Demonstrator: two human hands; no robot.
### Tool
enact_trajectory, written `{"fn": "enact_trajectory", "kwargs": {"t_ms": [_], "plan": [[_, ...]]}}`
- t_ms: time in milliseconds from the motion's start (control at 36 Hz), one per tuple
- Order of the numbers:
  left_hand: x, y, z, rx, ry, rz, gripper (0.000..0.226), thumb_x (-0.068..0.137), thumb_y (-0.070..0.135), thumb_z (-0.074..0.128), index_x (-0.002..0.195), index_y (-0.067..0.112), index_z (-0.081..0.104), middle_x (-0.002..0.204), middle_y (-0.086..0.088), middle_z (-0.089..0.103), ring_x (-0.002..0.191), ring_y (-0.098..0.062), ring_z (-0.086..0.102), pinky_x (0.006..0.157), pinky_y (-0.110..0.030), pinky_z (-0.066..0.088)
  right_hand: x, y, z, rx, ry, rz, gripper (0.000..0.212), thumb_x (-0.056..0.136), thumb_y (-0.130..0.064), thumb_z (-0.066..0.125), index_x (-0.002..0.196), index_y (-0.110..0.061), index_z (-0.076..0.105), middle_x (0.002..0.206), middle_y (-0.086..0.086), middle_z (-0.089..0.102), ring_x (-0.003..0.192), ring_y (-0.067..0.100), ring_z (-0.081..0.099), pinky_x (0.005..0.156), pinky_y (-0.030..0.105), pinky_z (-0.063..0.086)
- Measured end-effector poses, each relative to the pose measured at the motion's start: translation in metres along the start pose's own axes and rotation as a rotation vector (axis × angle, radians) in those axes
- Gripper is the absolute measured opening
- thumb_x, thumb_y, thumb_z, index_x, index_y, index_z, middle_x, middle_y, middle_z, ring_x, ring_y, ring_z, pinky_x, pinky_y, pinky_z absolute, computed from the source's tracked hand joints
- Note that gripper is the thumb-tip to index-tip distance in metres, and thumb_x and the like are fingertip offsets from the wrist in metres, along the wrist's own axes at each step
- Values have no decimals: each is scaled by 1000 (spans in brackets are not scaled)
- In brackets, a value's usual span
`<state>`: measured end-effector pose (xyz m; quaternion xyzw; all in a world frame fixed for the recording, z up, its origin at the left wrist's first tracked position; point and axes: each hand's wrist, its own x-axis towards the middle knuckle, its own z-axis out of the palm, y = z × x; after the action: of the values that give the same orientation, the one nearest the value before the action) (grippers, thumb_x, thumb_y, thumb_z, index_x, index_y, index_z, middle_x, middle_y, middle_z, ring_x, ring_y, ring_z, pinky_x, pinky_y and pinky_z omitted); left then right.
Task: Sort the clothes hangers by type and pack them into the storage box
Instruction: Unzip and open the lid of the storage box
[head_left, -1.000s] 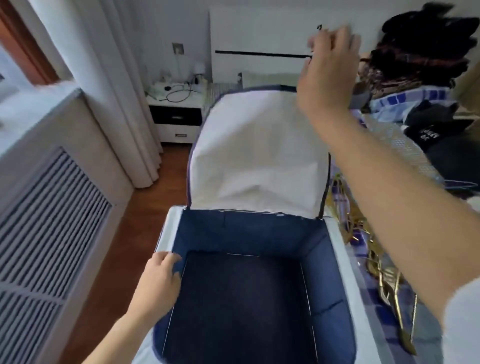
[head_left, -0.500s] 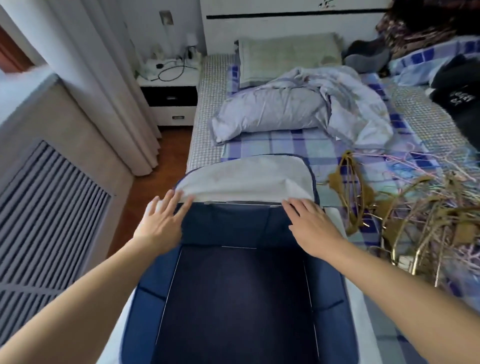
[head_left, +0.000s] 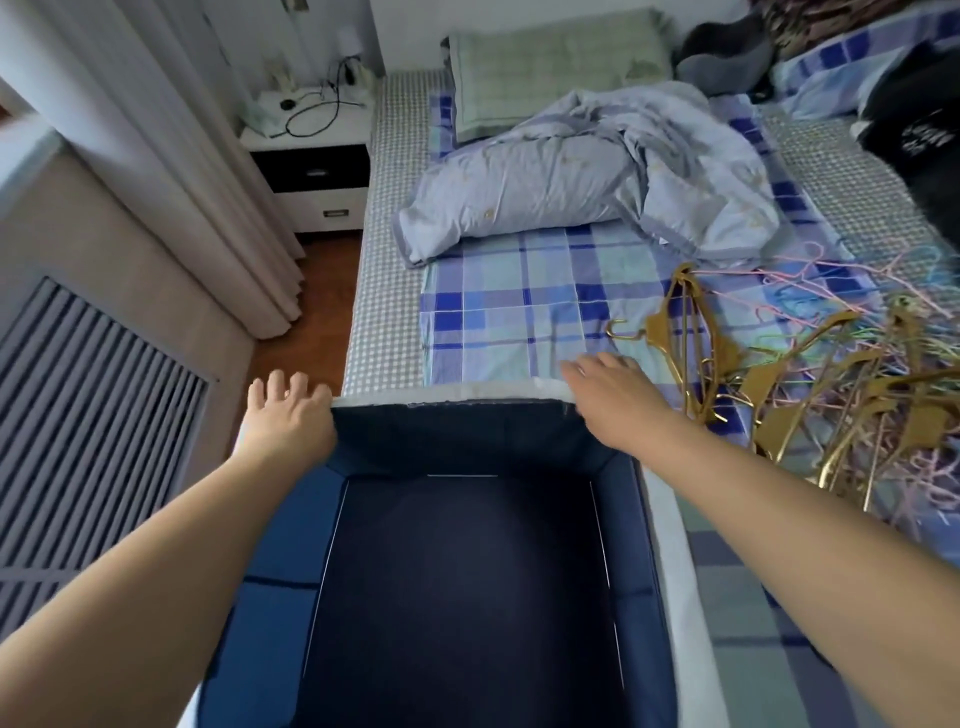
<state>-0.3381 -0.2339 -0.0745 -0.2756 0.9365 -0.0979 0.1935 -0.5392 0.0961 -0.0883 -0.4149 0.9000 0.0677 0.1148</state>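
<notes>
The lid is now lying folded back behind the storage box (head_left: 457, 597). Both hands are resting flat, fingers spread, on its far rim. The hangers (head_left: 810, 395) (gold and thin coloured ones, tangled) are lying on the bed just right of the right hand (head_left: 613, 395), well apart from the left hand (head_left: 288, 415).

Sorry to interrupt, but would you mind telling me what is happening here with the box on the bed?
A person is setting up a dark blue storage box on the bed. Both hands are at its far rim: the left hand at the left corner, the right hand at the right corner, fingers fairly straight over the white lid flap folded back behind the box. The box looks empty. A tangled heap of gold hangers and thin coloured wire hangers lies to the right, untouched.
</notes>
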Motion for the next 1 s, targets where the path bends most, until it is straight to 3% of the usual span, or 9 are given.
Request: {"fn": "enact_trajectory", "kwargs": {"t_ms": [56, 111, 250, 417, 500, 611, 722, 833, 1000], "plan": [[-17, 13, -6, 8, 26, 19, 72, 91, 26, 46, 157, 22, 20, 162, -11, 15, 149, -38, 7, 123, -52, 11, -3, -20, -2, 92, 114, -107, 71, 86, 4, 56, 150, -16, 33, 144, 5, 45, 126, 29, 45, 106, 43, 40], [-41, 28, -13, -98, 75, 71, 85, 92, 27, 48, 162, 24, 0, 169, -12, -1, 154, -39, -6, 125, -52, 5, -6, -36, -5, 74, 108, -178, 59, 87, 5, 50, 140, -18, 42, 130, 4, 55, 113, 28, 53, 96, 39, 43], [-110, 39, -10, -335, 10, 164, 68, 99, 41, 48, 160, 27, 24, 167, -10, 18, 155, -34, 9, 125, -47, 12, -8, -37, -11, 73, -95, 60, 44, 93, -4, 39, 134, -17, 43, 103, 7, 65, 88, 31, 56, 81, 40, 42], [-194, -26, 58, -346, 205, 56, 54, 88, 31, 65, 140, 22, 59, 155, -20, 40, 145, -45, 28, 116, -59, 28, -62, -55, -20, 182, 222, 293, 57, 94, -12, 49, 149, -16, 36, 145, 12, 46, 132, 35, 38, 114, 44, 29], [-220, -57, 86, -426, 140, -100, 76, 85, 34, 71, 153, 27, 38, 160, -23, 25, 145, -47, 23, 114, -60, 28, -125, -69, -14, 255, 364, 507, 56, 91, -15, 57, 145, -13, 43, 145, 15, 46, 130, 38, 40, 111, 46, 31], [-236, -71, 92, -768, -64, -191, 92, 90, 36, 61, 158, 40, 0, 159, -16, 29, 125, -50, 52, 90, -52, 43, -217, -101, 9, 411, 156, 911, 65, 91, -33, 59, 146, -9, 34, 143, 24, 44, 129, 45, 43, 107, 49, 38], [-241, -74, 80, -931, -54, -170, 95, 86, 15, 58, 160, 36, 2, 137, -19, 59, 111, -47, 59, 88, -51, 47, -269, -145, 30, 513, -107, 1064, 53, 98, -36, 56, 138, -6, 38, 137, 22, 54, 123, 40, 55, 92, 40, 45], [-249, -72, 67, -984, -37, -113, 101, 84, 2, 53, 161, 41, 0, 133, -17, 60, 103, -43, 59, 82, -45, 48, -279, -152, 39, 421, 58, 1160, 21, 98, -14, 50, 116, -5, 52, 117, 24, 64, 107, 42, 61, 81, 43, 49], [-245, -60, 47, -1066, -4, -52, 98, 83, 3, 45, 159, 46, 2, 134, -14, 58, 106, -42, 56, 88, -48, 47, -281, -125, 19, 339, 137, 1195, 23, 98, -19, 50, 118, -7, 52, 116, 21, 64, 105, 42, 62, 78, 44, 50]]}}
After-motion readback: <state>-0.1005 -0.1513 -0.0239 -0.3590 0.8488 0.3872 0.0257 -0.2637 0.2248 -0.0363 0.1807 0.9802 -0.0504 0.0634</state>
